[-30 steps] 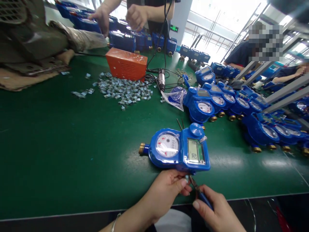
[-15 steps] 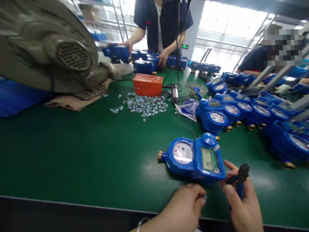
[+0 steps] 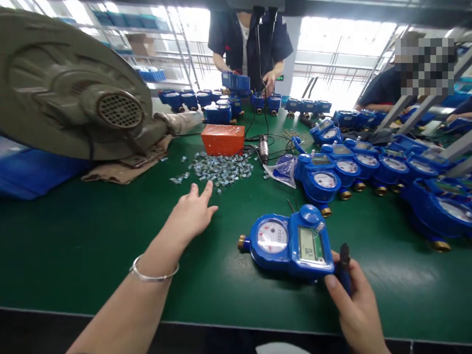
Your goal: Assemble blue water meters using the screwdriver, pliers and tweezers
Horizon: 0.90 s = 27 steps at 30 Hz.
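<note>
My left hand stretches over the green bench, fingers apart and nothing in it. Just beyond its fingertips lies a pile of small pale-blue clear pieces. In my right hand is a pair of dark-blue-handled pliers, jaws pointing up. That hand's thumb and fingers also rest at the right end of a blue water meter. The meter lies face up, its round dial to the left, its digital display to the right and its brass-threaded end pointing left.
A large grey-green blower stands at the left. Behind the pile are an orange box, a cabled metal tool and a plastic bag. Rows of blue meters fill the right. A co-worker handles meters across the bench.
My left hand has moved from beside the meter up and left to the pile, its fingers now spread. My right hand still holds the pliers at the meter's end. The co-worker has lifted a meter.
</note>
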{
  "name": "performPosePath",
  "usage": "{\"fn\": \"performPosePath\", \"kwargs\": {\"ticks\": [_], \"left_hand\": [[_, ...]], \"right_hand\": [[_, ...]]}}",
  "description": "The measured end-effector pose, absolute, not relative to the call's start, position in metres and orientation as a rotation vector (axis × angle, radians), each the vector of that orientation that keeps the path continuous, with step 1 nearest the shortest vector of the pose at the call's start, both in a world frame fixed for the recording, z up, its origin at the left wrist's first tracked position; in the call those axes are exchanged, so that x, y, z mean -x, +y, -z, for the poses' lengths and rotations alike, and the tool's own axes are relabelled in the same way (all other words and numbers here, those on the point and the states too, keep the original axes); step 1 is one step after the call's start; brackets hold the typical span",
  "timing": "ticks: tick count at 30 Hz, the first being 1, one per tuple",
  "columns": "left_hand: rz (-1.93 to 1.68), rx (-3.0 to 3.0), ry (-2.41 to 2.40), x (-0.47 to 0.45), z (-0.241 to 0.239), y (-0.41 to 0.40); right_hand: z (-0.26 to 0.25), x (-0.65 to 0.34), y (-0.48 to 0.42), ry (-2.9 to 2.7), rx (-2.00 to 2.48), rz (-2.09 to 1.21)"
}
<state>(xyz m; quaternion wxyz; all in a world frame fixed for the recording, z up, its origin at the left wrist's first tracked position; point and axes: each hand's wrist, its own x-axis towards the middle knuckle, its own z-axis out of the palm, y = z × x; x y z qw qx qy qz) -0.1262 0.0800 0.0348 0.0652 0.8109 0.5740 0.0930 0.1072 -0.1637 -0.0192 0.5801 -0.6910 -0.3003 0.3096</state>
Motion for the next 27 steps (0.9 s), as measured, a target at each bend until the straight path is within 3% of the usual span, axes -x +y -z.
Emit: {"fn": "performPosePath", "kwargs": {"ticks": [7,9,15,22,27], "left_hand": [[-1.01,-2.474,1.164,0.052,-0.042,-0.041],[-0.968,-2.585,0.982,0.03,-0.038,-0.072],[-0.834,-2.653,1.119,0.001,-0.029,-0.076],[-0.51,-2.719,0.486,0.057,-0.046,-0.03],[-0.393,-2.7,0.658,0.105,-0.049,-0.014]], "right_hand": [[0.04,-0.135,-0.153,-0.631,1.437,-0.766],[0.037,-0.135,-0.144,-0.603,1.335,-0.841],[0.038,-0.128,-0.142,-0.641,1.179,-0.952],[0.045,-0.113,-0.177,-0.697,1.173,-1.114],[0.04,-0.118,-0.182,-0.818,1.261,-1.059]]}}
